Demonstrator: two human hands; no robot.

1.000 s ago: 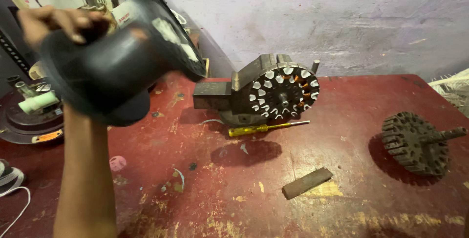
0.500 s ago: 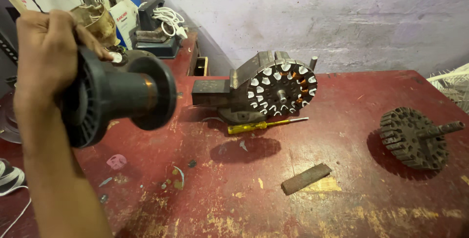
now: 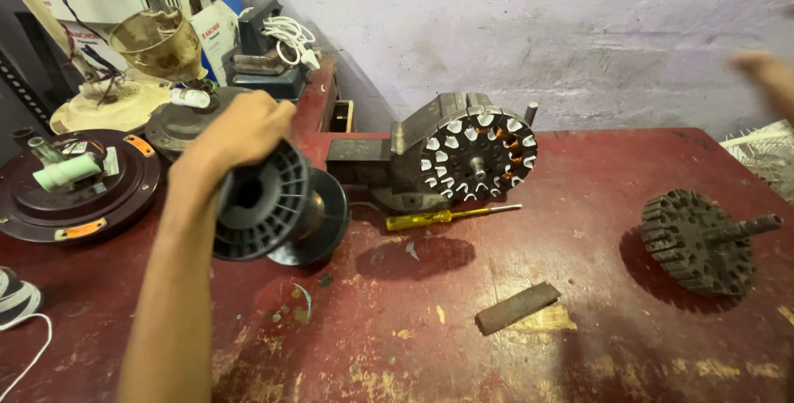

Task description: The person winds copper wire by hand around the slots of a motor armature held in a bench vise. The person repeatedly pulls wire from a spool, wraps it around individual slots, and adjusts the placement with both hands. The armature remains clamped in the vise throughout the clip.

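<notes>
My left hand (image 3: 240,132) grips a black plastic wire spool (image 3: 277,209) by its near flange, low over the left part of the red workbench (image 3: 496,353). Thin copper wire is wound on its core. To its right a stator (image 3: 475,153) with several wound slots sits clamped in a small vise (image 3: 372,163). A yellow-handled screwdriver (image 3: 438,216) lies in front of the vise. My right hand (image 3: 765,76) shows blurred at the upper right edge, away from everything; its fingers cannot be made out.
A bare dark stator core with a shaft (image 3: 703,242) lies at the right. A rusty flat metal piece (image 3: 517,308) lies at front centre. Round fan motor housings (image 3: 74,184), boxes and a white cable (image 3: 289,35) crowd the back left.
My left hand has brought the spool down and rightward towards the bench, turning it so a flange faces me. My right hand has come into view at the upper right.
</notes>
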